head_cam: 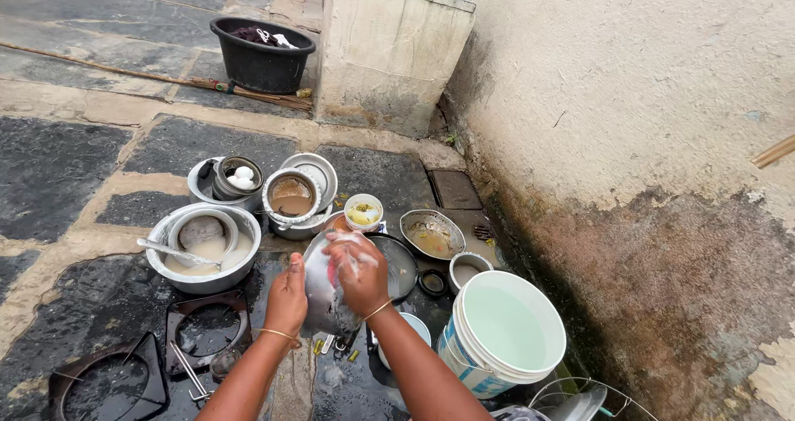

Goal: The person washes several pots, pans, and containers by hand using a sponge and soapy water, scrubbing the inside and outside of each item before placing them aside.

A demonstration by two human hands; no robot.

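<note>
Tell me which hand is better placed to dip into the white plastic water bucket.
Probably the right hand: it is soapy, rubs the round steel plate's face, and lies nearer the white plastic water bucket. The left hand grips the plate's far edge.

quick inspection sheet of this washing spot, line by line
surface: wet dark stone paving.
job's things: soapy steel plate held upright; white bucket of water at the right.
clutter: dirty steel pots and bowls, stove grates.
grippers: left hand grips the plate's rim; right hand, soapy, scrubs its face.
cables: nothing seen.
surroundings: stained plaster wall, black tub.
</note>
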